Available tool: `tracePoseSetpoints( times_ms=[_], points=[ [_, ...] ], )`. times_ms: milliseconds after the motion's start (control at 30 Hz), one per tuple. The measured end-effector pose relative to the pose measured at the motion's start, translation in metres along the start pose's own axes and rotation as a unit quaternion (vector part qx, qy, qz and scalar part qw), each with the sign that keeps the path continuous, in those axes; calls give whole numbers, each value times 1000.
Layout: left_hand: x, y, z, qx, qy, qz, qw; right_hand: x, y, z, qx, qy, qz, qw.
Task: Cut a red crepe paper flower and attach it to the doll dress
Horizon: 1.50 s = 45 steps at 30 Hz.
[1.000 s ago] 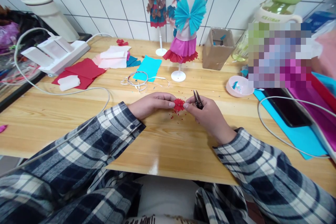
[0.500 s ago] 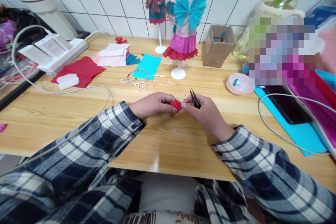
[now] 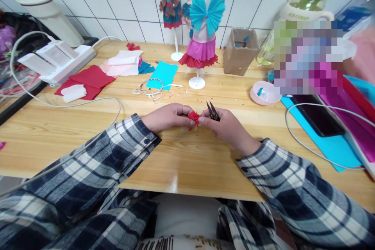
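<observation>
Between my two hands is a small red crepe-paper flower (image 3: 193,116) with a fringed edge. My left hand (image 3: 172,116) pinches its left side between thumb and fingers. The thumb and a fingertip of my right hand (image 3: 224,123) grip its right side. Tucked in that same right hand is a pair of dark thread snips (image 3: 213,110), blades pointing up and away from me. Tiny red paper scraps lie on the wooden table (image 3: 187,156) around the flower.
Beyond my hands stands a mini dress form (image 3: 204,27) in a paper outfit, a second dress form (image 3: 170,4) behind it. A pink bowl (image 3: 274,99) and cardboard box (image 3: 240,56) are to the right. Red paper (image 3: 96,80), a ribbon coil (image 3: 151,89) and white cable (image 3: 119,105) lie left.
The view has shifted slightly. My right fingertips have moved a little over the flower's right edge, and the flower has turned slightly. Both hands keep their hold.
</observation>
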<state>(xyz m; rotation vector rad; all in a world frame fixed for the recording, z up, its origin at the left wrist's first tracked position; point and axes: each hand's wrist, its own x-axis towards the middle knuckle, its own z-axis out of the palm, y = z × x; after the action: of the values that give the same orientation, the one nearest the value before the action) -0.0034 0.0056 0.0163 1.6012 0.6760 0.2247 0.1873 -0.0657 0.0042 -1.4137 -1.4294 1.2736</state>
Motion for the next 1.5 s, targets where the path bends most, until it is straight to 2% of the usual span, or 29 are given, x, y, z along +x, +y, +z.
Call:
tracePoseSetpoints(
  times_ms=[100,233,367,500,800,1033,1133,1267,1367,1500],
  points=[
    [1,0,-2,62,-13,12,998,1,2,-2,20,-21,13,999],
    [1,1,-3,76,-13,11,997,2,3,-3,17,-16,16,1000],
    [-1,1,1,25,10,-10,1000,2,1,-2,26,8,16,999],
    [-1,-2,3,-62,37,-26,997,0,-1,0,42,-16,41,998],
    [0,0,3,-26,35,-28,999,1,2,0,23,16,22,999],
    [-1,-4,5,-189,42,-54,980,-1,-4,0,75,24,60,995],
    [1,-8,4,-234,54,-25,970,-3,-7,2,108,2,78,991],
    [3,-10,2,-270,58,24,961,-6,-4,6,52,-29,87,994],
    [3,-10,2,-284,70,26,956,-7,-2,7,-5,-48,60,997],
    [3,-10,3,-256,94,12,962,-6,-3,6,-19,-10,24,999]
  ],
)
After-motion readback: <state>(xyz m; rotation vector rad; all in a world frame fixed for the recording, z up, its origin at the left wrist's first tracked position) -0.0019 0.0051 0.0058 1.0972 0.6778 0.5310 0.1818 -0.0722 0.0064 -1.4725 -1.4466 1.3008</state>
